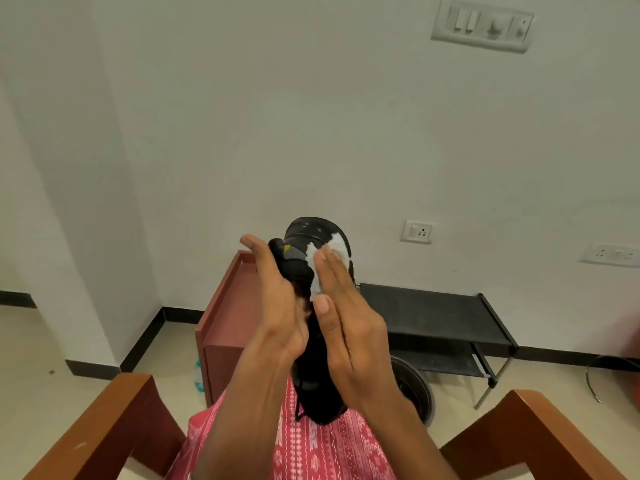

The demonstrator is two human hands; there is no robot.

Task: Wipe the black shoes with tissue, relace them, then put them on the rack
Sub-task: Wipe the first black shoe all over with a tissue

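A pink patterned cloth covers the lap, flanked by the left chair arm and the right chair arm. Above the lap the black shoe stands on end, heel down near the cloth and toe raised. The right hand presses a white tissue against its upper side, fingers straight and flat, gripping nothing. The left hand lies against the shoe's other side to steady it; whether its fingers curl round the far side I cannot tell.

The work looks to be in its first stage: wiping is under way, a loose lace hangs near the heel, so relacing remains, as does racking. No second shoe is in view.

The chair arms hem the elbows on both sides. A red-brown cabinet stands just ahead behind the shoe. The black rack waits against the wall, ahead and to the right, with floor between it and the chair
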